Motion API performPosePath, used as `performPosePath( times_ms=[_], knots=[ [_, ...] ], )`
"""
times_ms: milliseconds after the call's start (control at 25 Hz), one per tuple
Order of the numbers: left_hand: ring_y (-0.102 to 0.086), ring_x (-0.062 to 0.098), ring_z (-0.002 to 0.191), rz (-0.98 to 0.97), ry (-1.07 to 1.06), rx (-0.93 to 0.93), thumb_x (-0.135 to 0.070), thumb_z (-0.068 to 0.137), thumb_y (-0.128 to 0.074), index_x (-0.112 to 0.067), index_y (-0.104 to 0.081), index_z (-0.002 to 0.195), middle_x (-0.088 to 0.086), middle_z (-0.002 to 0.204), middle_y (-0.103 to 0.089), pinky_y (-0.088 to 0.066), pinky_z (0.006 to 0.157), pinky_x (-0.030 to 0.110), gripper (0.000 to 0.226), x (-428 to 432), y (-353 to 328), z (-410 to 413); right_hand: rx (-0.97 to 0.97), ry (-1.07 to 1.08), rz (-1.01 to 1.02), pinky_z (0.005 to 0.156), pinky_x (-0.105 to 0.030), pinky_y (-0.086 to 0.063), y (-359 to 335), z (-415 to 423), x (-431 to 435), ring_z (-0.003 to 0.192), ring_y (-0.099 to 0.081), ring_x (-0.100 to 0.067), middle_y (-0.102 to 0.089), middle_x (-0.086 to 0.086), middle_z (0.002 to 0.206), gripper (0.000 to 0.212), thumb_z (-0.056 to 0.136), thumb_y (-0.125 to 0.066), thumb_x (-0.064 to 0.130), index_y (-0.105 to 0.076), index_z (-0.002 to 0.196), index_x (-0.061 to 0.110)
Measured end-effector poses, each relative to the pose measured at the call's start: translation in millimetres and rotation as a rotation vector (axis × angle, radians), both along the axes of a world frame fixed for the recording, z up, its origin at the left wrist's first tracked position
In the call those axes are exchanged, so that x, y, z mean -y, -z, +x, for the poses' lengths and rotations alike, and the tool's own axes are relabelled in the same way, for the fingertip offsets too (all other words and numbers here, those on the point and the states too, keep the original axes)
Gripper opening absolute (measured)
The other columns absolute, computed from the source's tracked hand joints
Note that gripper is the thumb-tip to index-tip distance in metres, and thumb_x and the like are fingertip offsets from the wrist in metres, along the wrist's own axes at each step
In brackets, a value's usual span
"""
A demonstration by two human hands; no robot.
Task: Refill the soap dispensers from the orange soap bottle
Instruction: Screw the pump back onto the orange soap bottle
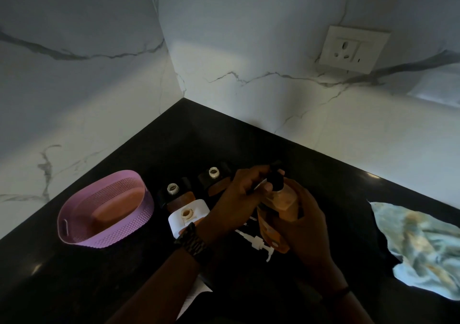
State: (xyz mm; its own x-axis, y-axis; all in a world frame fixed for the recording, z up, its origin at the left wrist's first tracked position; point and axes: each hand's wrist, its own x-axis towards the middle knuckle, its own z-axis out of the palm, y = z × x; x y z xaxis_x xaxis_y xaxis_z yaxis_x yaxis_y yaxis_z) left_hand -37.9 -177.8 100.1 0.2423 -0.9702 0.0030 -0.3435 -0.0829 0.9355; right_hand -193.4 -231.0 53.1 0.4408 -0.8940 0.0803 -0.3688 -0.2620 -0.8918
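My right hand (302, 224) grips the body of the orange soap bottle (282, 203), which stands on the black counter (104, 281). My left hand (239, 199) pinches the bottle's black pump top (277, 178). Three dispensers stand to the left with open necks: a white one (185, 215) in front, an amber one (174, 194) behind it, and a second amber one (214, 178) further back. A white pump head (256, 245) lies on the counter between my wrists.
A pink perforated basket (104, 209) with an orange bar in it stands at the left. A crumpled pale cloth (420, 249) lies at the right. Marble walls meet in a corner behind, with a wall socket (353, 48) at the upper right.
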Motion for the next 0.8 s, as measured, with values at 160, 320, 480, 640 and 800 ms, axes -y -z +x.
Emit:
performPosePath(
  times_ms=[160,320,480,640,800],
  knots=[
    [-0.051,-0.030,0.088,0.017,-0.072,-0.006,-0.015,0.089,-0.070,-0.031,-0.054,0.111,-0.023,0.102,-0.051,-0.041,0.074,-0.002,0.032,9,0,-11,-0.066,-0.037,-0.015,0.103,-0.054,-0.043,5,-3,7,0.127,-0.049,-0.018,-0.051,0.003,0.140,0.083,0.069,-0.082,0.047,-0.043,0.140,0.031],
    [-0.053,-0.028,0.091,-0.011,-0.056,0.066,-0.003,0.094,-0.061,-0.043,-0.051,0.102,-0.026,0.099,-0.050,-0.040,0.080,-0.001,0.042,11,-4,-11,-0.066,-0.024,-0.005,0.103,-0.054,-0.043,8,-9,15,0.126,-0.049,-0.019,-0.052,0.002,0.139,0.081,0.071,-0.083,0.043,-0.043,0.140,0.030],
    [-0.058,-0.001,0.112,0.014,-0.099,-0.042,-0.025,0.083,-0.077,-0.043,-0.057,0.110,-0.007,0.117,-0.061,-0.047,0.103,0.029,0.038,15,5,-20,-0.062,-0.042,-0.037,0.102,-0.054,-0.044,6,-12,18,0.125,-0.050,-0.020,-0.053,0.000,0.137,0.082,0.069,-0.080,0.048,-0.045,0.139,0.027],
    [-0.061,-0.018,0.098,-0.063,-0.110,-0.026,-0.001,0.087,-0.071,-0.019,-0.061,0.116,-0.013,0.103,-0.062,-0.046,0.084,0.005,0.036,19,5,-17,-0.097,-0.047,-0.060,0.104,-0.052,-0.043,9,-11,21,0.126,-0.049,-0.017,-0.053,0.001,0.139,0.083,0.069,-0.083,0.046,-0.045,0.140,0.026],
    [-0.053,-0.026,0.101,-0.110,-0.125,0.035,0.007,0.088,-0.065,-0.028,-0.057,0.115,-0.023,0.104,-0.056,-0.040,0.085,0.000,0.045,17,9,-12,-0.109,-0.061,-0.098,0.101,-0.052,-0.046,13,-8,26,0.123,-0.052,-0.016,-0.055,0.002,0.136,0.080,0.069,-0.082,0.049,-0.045,0.138,0.030]
  ],
)
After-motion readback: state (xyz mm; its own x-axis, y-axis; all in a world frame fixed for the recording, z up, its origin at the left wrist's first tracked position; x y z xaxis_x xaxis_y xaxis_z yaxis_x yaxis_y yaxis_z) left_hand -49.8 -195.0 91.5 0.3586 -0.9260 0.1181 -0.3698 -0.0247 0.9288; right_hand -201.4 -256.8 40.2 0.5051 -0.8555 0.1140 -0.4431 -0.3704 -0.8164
